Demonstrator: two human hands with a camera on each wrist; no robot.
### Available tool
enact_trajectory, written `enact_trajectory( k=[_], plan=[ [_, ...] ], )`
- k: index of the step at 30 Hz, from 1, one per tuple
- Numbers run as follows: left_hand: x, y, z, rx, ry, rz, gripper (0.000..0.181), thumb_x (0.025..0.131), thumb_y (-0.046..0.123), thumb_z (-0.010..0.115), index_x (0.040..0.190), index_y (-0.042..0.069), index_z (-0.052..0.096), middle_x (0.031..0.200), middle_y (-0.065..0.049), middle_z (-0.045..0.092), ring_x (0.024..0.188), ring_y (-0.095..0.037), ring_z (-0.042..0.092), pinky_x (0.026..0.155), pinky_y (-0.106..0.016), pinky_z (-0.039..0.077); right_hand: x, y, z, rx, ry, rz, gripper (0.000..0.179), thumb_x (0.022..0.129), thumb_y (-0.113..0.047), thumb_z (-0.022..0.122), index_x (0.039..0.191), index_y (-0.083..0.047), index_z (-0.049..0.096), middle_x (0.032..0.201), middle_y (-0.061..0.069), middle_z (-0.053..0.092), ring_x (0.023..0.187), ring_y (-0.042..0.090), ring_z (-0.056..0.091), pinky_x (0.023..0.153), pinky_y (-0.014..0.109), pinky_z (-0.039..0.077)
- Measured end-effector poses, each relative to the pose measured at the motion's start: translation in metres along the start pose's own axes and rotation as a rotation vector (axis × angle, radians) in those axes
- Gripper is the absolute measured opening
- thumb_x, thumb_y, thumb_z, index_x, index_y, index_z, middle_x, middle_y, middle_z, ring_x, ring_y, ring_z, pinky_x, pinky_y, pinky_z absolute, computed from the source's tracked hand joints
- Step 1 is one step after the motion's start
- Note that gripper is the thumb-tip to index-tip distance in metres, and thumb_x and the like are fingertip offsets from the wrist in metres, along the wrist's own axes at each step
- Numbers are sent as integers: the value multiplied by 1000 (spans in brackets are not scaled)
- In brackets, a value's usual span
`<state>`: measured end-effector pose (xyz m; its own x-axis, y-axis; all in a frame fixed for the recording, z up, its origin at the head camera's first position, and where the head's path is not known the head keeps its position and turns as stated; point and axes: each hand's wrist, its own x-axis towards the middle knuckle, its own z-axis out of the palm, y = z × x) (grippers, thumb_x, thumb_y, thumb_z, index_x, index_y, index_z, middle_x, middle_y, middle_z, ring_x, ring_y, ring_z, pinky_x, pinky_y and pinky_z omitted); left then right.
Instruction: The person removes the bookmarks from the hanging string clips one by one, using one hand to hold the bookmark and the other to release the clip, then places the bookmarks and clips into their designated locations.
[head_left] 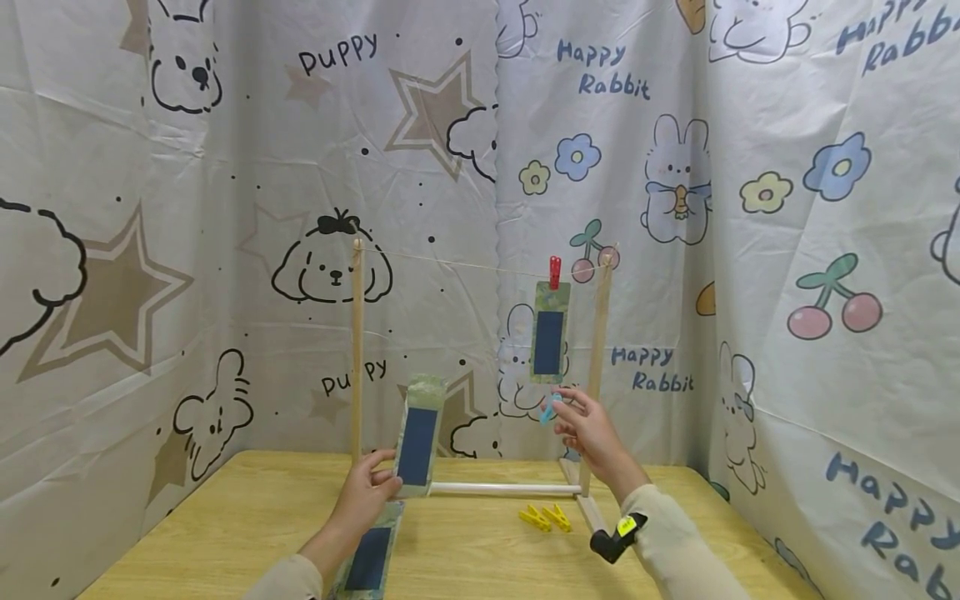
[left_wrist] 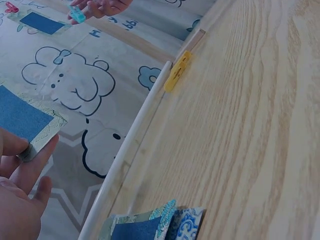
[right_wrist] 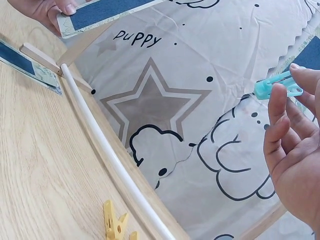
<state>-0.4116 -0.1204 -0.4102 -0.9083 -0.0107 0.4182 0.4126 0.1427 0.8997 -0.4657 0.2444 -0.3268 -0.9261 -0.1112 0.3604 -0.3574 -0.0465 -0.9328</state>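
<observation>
With my left hand (head_left: 360,500) I pinch a card (head_left: 417,446) by its lower edge, thumb on the front, the other fingers mostly hidden behind it; it tilts, upright, above the table (head_left: 465,550), and the left wrist view cuts off much of it. My right hand (head_left: 591,429) pinches a blue peg (head_left: 551,408) between thumb and fingers, just below a second card (head_left: 549,346) that hangs from the string (head_left: 461,262) under a red peg (head_left: 555,272). In the right wrist view my fingers and the frame edge hide most of that hanging card. The string is too thin to follow clearly. More cards (head_left: 370,557) lie by my left forearm, cut off below; how many, I cannot tell. Two yellow pegs (head_left: 546,517) lie near the rod (head_left: 510,489), whose left end my held card covers in the head view.
</observation>
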Motion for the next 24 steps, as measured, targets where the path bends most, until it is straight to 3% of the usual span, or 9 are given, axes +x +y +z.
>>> enact_trajectory(
  k=[4, 6, 11, 13, 20, 24],
  plan=[
    [-4, -2, 0, -16, -21, -18, 46, 97, -9, 62, 142, -11, 50, 156, -33, 30, 123, -41, 56, 88, -42, 55, -2, 5, -4, 2, 8, -1, 44, 107, -19, 61, 146, -3, 49, 116, 5, 74, 65, 9, 60, 52, 17, 42],
    [-5, -3, -1, -8, -13, -37, 46, 97, -9, 62, 142, -10, 51, 151, -32, 39, 118, -36, 59, 87, -42, 55, -3, 6, -6, 16, 13, 5, 43, 107, -19, 61, 145, -4, 50, 117, 6, 74, 65, 9, 61, 52, 17, 42],
    [-10, -6, -2, 15, 30, -70, 47, 94, -9, 65, 139, -10, 54, 114, -21, 68, 102, -27, 66, 83, -42, 56, -4, 9, -10, 21, 12, 12, 44, 107, -21, 61, 145, -2, 48, 116, 6, 73, 65, 9, 60, 53, 17, 42],
    [-11, -7, -3, 3, 31, -67, 47, 93, -10, 65, 139, -12, 53, 107, -19, 70, 99, -27, 66, 82, -41, 56, -5, 11, -11, 12, 20, 18, 45, 107, -21, 61, 146, -1, 47, 115, 5, 73, 65, 8, 60, 53, 16, 42],
    [-18, -11, -6, -8, 38, -72, 46, 91, -14, 64, 136, -15, 53, 117, -31, 67, 107, -32, 64, 80, -38, 57, -9, 20, -15, -22, 22, 41, 46, 106, -21, 62, 145, 0, 48, 115, 2, 74, 67, 6, 61, 52, 15, 44],
    [-21, -11, -7, -38, 35, -118, 45, 90, -17, 62, 134, -16, 53, 103, -22, 71, 92, -27, 67, 75, -40, 59, -9, 26, -16, -35, 31, 40, 43, 107, -20, 62, 144, -1, 49, 112, 2, 74, 68, 9, 61, 54, 17, 46]
  ],
)
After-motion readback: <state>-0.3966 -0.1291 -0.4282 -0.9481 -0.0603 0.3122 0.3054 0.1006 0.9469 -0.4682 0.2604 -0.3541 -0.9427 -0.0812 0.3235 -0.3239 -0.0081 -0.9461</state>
